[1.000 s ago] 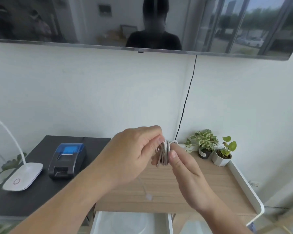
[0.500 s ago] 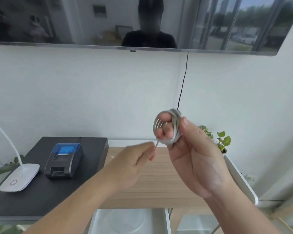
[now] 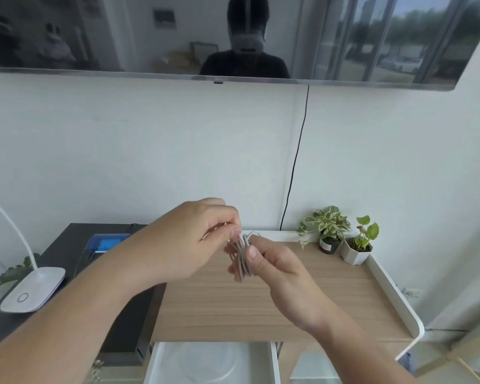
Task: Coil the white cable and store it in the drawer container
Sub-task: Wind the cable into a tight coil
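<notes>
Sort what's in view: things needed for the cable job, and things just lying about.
Job: white cable, left hand, right hand, drawer container.
Lying about: desk lamp, blue-topped device, two potted plants, black wall cord.

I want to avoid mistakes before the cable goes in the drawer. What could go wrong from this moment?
1. The white cable is pinched in a tight bundle between the left hand and right hand. If one hand lets go, the loops may spring open.
2. A short end sticks up from the bundle. Left loose, it may unwind.
3. The open drawer container is below the wooden top, so a dropped coil could miss it.
</notes>
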Motion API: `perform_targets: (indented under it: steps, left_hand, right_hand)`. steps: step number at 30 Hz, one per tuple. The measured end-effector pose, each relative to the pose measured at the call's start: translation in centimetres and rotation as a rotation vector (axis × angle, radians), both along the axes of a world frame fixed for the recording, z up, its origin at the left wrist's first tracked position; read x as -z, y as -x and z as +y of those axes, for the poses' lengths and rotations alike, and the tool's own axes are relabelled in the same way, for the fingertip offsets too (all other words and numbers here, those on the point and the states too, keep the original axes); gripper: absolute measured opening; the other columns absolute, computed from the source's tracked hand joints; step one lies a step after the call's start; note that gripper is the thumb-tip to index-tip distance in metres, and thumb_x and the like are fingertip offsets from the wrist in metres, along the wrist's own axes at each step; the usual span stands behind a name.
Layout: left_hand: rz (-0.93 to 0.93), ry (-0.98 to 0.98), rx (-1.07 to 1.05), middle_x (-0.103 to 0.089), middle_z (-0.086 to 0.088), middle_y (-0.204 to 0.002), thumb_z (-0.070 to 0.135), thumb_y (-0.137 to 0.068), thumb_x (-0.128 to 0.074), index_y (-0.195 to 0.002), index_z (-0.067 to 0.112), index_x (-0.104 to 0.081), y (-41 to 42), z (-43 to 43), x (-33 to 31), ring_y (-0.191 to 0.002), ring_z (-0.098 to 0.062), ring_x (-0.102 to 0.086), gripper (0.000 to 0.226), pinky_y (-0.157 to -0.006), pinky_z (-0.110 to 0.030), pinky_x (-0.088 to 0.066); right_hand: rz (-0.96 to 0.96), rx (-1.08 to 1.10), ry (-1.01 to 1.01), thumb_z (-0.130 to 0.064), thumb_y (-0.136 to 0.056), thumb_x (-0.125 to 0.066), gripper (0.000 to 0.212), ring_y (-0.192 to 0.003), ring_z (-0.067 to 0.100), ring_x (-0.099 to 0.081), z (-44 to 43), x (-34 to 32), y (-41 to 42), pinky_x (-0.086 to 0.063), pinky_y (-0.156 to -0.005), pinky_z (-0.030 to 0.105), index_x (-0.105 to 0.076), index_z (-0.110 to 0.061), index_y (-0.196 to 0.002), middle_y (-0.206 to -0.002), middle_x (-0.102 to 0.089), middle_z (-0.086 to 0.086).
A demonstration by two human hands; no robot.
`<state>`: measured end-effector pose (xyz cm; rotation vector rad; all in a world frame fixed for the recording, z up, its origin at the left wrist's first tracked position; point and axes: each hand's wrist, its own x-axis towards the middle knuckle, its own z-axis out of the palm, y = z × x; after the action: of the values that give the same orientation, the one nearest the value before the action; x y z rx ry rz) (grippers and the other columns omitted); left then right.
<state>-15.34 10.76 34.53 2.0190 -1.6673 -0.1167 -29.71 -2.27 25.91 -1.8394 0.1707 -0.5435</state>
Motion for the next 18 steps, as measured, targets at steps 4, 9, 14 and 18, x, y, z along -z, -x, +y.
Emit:
perform_targets:
  steps: [4,9,14,18]
  left_hand:
    - [0.299,-0.004,0.019,-0.065,0.026,-0.102,0.047,-0.101,-0.035,-0.125,0.046,-0.059,-1.1,-0.1,2.7,-0.099,0.008,-0.058,0.034,-0.087,-0.017,-0.042]
    - [0.462,0.097,0.176,-0.072,0.009,-0.109,0.04,-0.104,-0.029,-0.144,0.036,-0.049,0.0,0.1,5.3,-0.115,-0.013,-0.065,0.045,-0.101,-0.018,-0.044]
    - [0.507,0.206,0.262,-0.071,0.011,-0.083,0.027,-0.103,-0.025,-0.115,0.007,-0.055,0.4,-0.5,5.3,-0.083,-0.013,-0.069,0.038,-0.081,-0.016,-0.05]
    - [0.51,0.291,0.228,-0.063,0.01,-0.074,0.027,-0.105,-0.022,-0.092,0.012,-0.055,-0.2,-1.0,5.4,-0.073,-0.01,-0.06,0.038,-0.076,-0.018,-0.048]
  right_hand:
    - [-0.025,-0.119,-0.132,-0.018,-0.097,-0.059,0.025,-0.076,0.008,-0.06,0.4,-0.4,-0.2,-0.05,-0.076,0.024,-0.066,0.005,-0.103,-0.08,-0.064,-0.01]
    - [-0.127,-0.237,-0.231,-0.008,-0.098,-0.052,0.026,-0.071,0.014,-0.053,-0.9,-1.7,-0.5,-0.046,-0.077,0.025,-0.059,0.017,-0.096,-0.075,-0.051,0.016]
    - [-0.16,-0.39,-0.424,-0.013,-0.096,-0.052,0.027,-0.077,0.032,-0.045,-1.0,-2.3,-1.2,-0.041,-0.073,0.031,-0.062,0.012,-0.098,-0.072,-0.061,0.012]
    - [-0.168,-0.369,-0.515,-0.022,-0.093,-0.06,0.025,-0.085,0.031,-0.057,-0.5,-2.4,-2.4,-0.045,-0.078,0.037,-0.066,0.002,-0.095,-0.071,-0.064,0.01]
